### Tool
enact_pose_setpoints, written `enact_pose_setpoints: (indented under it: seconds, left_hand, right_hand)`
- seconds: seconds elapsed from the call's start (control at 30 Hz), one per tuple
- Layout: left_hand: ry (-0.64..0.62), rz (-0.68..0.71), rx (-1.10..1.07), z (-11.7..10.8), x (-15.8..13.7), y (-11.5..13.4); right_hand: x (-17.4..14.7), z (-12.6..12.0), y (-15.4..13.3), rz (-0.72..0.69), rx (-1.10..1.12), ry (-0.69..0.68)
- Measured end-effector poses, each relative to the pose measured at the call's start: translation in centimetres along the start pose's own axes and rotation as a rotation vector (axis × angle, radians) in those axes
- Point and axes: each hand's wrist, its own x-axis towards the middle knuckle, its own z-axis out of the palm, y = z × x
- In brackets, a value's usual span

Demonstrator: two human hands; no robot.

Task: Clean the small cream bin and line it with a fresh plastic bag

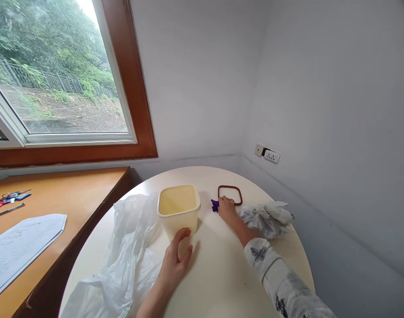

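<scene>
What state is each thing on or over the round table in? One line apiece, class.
Yellow tub: upright, top open.
Left bag: loose, crumpled.
Right bag: bunched up.
Brown frame: lying flat.
Purple item: partly hidden.
Left hand: open, by the tub.
Right hand: at the purple item; grip unclear.

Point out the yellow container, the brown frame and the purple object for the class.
Yellow container (176,222): head view, on its front wall below the rim.
Brown frame (229,186): head view, on its far edge.
Purple object (215,205): head view, on its exposed part.
</scene>
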Motion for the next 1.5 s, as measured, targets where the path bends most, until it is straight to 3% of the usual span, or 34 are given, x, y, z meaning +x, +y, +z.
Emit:
enact_pose_setpoints:
  seconds: [0.17,0.37,0.5,0.67,0.83,0.97,1.13,1.27,1.4,1.5]
  left_hand:
    - [0.038,-0.070,-0.100,-0.1,0.0,0.6]
    - [0.092,-0.093,-0.143,-0.2,0.1,0.6]
    - [0.091,-0.138,-0.202,0.3,0.1,0.2]
    - [0.099,-0.298,-0.520,1.6,0.2,0.0]
    - [0.129,-0.481,-0.969,2.9,0.2,1.0]
    - [0.145,-0.600,-1.110,3.3,-0.1,1.7]
    - [0.074,-0.690,-1.229,3.5,-0.3,1.3]
    - [0.072,-0.720,-1.271,3.5,-0.2,0.7]
    - [0.053,-0.748,-1.319,3.0,-0.2,0.7]
    - [0.041,-0.790,-1.334,2.7,-0.2,0.8]
  right_hand:
    - [-2.1,0.1,-0.9,-0.108,0.078,0.062]
    - [-7.0,-1.8,-2.3,-0.243,0.234,0.096]
    - [-11.3,-3.0,-2.4,-0.267,0.546,0.130]
    - [-16.6,-3.2,-2.8,-0.335,0.768,0.171]
    - [-20.3,-3.1,-3.5,-0.487,0.772,0.115]
    - [-21.8,-3.2,-3.9,-0.570,0.793,0.025]
    - [-22.0,-3.7,-4.3,-0.381,1.012,-0.077]
    - [-19.5,-4.2,-3.2,0.052,1.290,-0.106]
    - [-14.7,-4.9,-1.0,0.400,1.405,0.047]
    - [-11.5,-4.8,-0.4,0.360,1.156,0.241]
